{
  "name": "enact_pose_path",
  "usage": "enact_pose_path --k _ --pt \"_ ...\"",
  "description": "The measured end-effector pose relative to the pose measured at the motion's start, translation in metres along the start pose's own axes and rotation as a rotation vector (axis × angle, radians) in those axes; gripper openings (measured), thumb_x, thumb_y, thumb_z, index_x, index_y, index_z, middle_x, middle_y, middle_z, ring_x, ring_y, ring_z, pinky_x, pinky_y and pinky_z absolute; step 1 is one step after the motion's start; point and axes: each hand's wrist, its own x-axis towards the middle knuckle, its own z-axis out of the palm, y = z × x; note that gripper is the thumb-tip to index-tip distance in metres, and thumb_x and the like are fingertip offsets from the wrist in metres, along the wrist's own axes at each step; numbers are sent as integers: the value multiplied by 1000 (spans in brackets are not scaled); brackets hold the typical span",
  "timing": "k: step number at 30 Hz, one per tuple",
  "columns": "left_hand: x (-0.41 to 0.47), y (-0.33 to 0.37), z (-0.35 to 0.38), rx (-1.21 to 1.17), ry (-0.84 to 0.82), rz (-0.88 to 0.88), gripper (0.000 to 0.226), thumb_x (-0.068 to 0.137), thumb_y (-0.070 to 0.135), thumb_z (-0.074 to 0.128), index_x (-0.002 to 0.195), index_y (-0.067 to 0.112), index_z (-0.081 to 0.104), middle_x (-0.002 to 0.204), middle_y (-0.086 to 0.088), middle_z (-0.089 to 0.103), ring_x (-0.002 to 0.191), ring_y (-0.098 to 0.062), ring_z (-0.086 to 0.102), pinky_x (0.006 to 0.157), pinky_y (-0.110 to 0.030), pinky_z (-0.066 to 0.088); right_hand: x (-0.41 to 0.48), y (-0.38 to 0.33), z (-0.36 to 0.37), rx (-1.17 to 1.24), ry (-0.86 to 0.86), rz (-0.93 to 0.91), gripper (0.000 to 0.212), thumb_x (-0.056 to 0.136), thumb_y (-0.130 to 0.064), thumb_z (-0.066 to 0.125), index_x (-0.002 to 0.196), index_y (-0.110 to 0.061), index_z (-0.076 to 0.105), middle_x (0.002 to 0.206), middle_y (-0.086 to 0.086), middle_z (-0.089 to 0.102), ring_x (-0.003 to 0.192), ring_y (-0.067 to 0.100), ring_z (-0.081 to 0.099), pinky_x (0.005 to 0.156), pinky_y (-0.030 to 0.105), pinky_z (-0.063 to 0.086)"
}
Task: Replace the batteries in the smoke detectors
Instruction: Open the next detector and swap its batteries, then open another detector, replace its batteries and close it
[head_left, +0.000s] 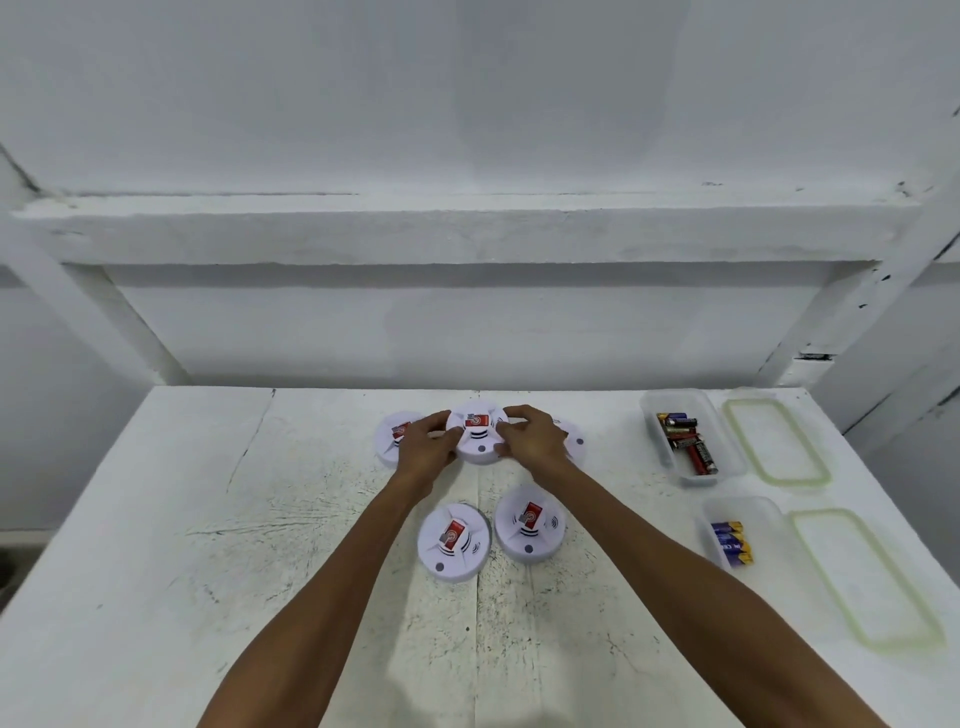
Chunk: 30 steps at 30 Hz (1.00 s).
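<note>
Hands: left hand (423, 441) & right hand (530, 436), fingers (440, 417) curled round mid detector (479, 448), prob. to open it.
Batteries (685, 441): right of detector, handy.

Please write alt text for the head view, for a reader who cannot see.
The left hand and right hand grip one detector at the table's far middle; four others lie near. At right, two open boxes hold batteries.

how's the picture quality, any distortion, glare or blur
Head view: wide-angle distortion splays the shelf posts; flat light, no glare, soft shadows; left hand and right hand gripping the middle smoke detector look fairly sharp; labels on the batteries blur.
</note>
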Motion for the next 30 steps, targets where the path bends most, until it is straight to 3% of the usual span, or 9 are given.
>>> enact_pose_path --k 4,8,12,16,19,23,26,28,30 --pt "6 1 -3 144 63 76 17 95 6 66 104 18 73 111 -5 75 95 -19 67 89 -42 58 13 0 16 -245 21 -51 29 89 -14 68 115 -3 65 96 14 75 79 28 75 80 38 59" --pt "12 3 -2 346 84 159 21 94 4 65 113 8 73 103 1 68 93 -18 61 82 -28 45 29 5 27 -481 88 -83 20 84 -17 68 85 3 70 79 16 74 75 29 72 71 39 57" --pt "16 -2 0 531 54 202 27 85 -6 63 76 19 61 78 0 62 77 -20 56 75 -30 43 30 8 29 -617 120 -44 36 87 -14 64 56 -12 45 62 7 55 68 24 56 47 27 29" --pt "21 -10 4 654 27 198 10 84 -4 65 82 -1 75 86 -16 75 75 -25 64 61 -26 40 31 11 30 -664 122 -27 28 88 -11 61 64 -10 47 74 14 60 71 24 53 46 26 21" --pt "24 -16 6 657 28 226 14 92 4 64 88 -3 76 89 -19 76 81 -30 69 67 -27 43 27 12 30 -687 123 -38 39 90 -9 60 60 -14 36 72 10 50 72 23 49 45 24 19" --pt "24 -19 10 643 68 225 19 96 5 61 89 -4 76 91 -21 76 80 -31 69 71 -35 52 22 10 32 -693 125 -33 26 92 -8 59 71 -11 45 90 18 63 87 28 59 60 28 35" --pt "18 -14 17 654 119 252 19 96 2 57 100 -4 75 101 -23 76 89 -34 70 78 -33 51 18 9 29 -708 120 -88 29 92 -6 57 67 -12 44 85 17 58 80 24 56 57 28 35" --pt "9 -6 23 684 164 287 26 98 7 58 119 0 72 119 -19 73 106 -34 69 91 -35 50 18 5 21 -709 113 -136 9 93 -8 58 88 -5 65 94 17 64 88 26 63 63 31 47" --pt "3 1 30 694 156 341 33 98 9 57 129 3 67 130 -15 69 119 -33 65 103 -38 47 18 2 10 -699 127 -194 20 93 -11 59 110 -6 70 108 14 69 99 28 66 77 33 54"
